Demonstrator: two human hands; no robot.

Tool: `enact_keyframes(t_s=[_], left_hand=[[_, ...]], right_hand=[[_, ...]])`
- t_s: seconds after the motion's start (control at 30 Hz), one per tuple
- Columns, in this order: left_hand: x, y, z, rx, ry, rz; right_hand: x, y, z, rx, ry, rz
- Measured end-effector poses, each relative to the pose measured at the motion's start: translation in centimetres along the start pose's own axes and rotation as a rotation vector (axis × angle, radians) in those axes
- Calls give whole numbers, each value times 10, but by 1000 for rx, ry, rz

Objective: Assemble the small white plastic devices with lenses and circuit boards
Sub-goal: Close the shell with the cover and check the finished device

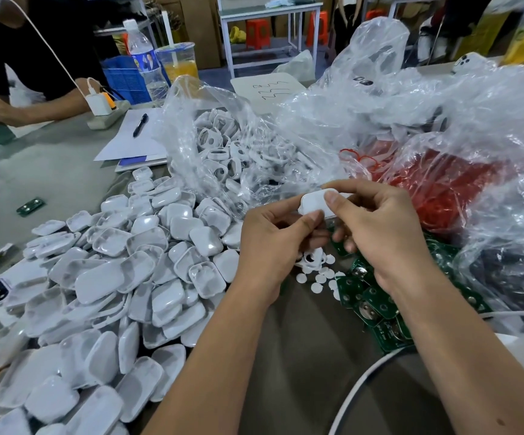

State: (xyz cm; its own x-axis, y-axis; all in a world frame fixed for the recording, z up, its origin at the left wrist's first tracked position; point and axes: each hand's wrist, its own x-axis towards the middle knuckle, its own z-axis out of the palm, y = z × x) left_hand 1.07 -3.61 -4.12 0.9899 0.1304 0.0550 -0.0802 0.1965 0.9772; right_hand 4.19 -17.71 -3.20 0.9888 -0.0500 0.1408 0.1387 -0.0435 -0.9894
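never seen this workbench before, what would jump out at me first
The big heap of white plastic shells spilling across the left of the table, and beside it a clear bag of white ring-shaped parts behind the hands. At centre the left hand and right hand together pinch one white device, with green circuit boards and small white discs scattered below.

Single view, head-worn, wide-angle. Looks forward and down from above and behind the left hand [273, 243] and right hand [376, 227], both close to the lens at frame centre. Table [50, 171] extends ahead and to the hands' left; edges curve.
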Motion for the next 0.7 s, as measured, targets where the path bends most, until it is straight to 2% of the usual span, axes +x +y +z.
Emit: enact_keyframes(t_s=[0.07, 0.37, 0.7], left_hand=[[1, -2, -2, 20, 21, 2], [5, -3, 0, 3, 85, 82], [3, -2, 3, -78, 76, -12]], right_hand=[[-1, 1, 0, -51, -23, -3], [-2, -1, 2, 48, -77, 6], [-3, 0, 4, 22, -70, -23]])
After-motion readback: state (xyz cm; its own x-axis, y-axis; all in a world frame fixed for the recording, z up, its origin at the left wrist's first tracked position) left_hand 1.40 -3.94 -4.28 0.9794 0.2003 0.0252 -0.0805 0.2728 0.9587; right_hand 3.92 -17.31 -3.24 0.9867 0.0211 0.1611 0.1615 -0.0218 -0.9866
